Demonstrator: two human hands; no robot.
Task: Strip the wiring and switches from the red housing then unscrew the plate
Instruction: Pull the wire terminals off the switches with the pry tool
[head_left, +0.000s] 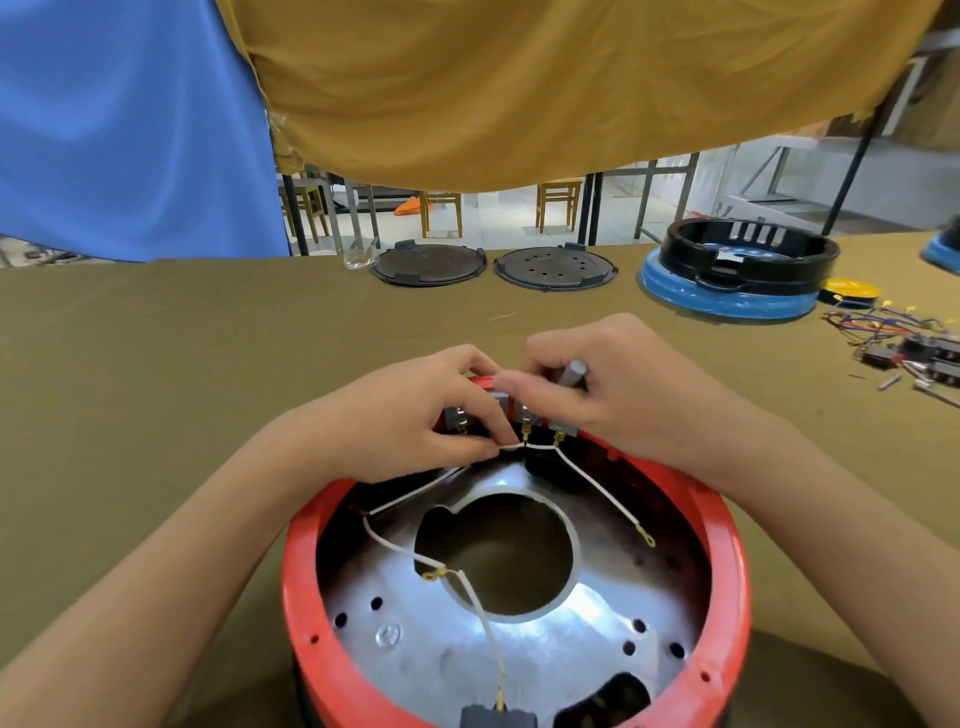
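Nearest to me, at the near edge of the counter (156, 338), sits the round red plastic housing (737, 571), open side up, with a shiny metal plate (441, 649) with a large round hole inside it. Thin white wires (395, 540) with brass terminals trail across the plate, and a small grey connector block (497, 717) sits at the housing's near rim.

At the far rim the wiring step looks to be in hand. The left hand (415, 415) pinches a white lead just beside the grey switches (524, 413) mounted in the wall. The right hand (613, 379) is curled round a grey-handled tool (574, 373), its fingertips on the switches. What the tool's tip is doing is hidden. Next, I'd judge, each terminal must be pulled straight off and the switches pushed out; the plate's screws wait until the loose wires are cleared.

Farther off, along the far edge, lie two dark round lids (428, 265). Toward the far right corner stand a black ring on a blue base (743, 270) and a pile of stripped wires and switches (904, 343), all well apart from the work. A yellow-brown cloth (519, 78) hangs above.
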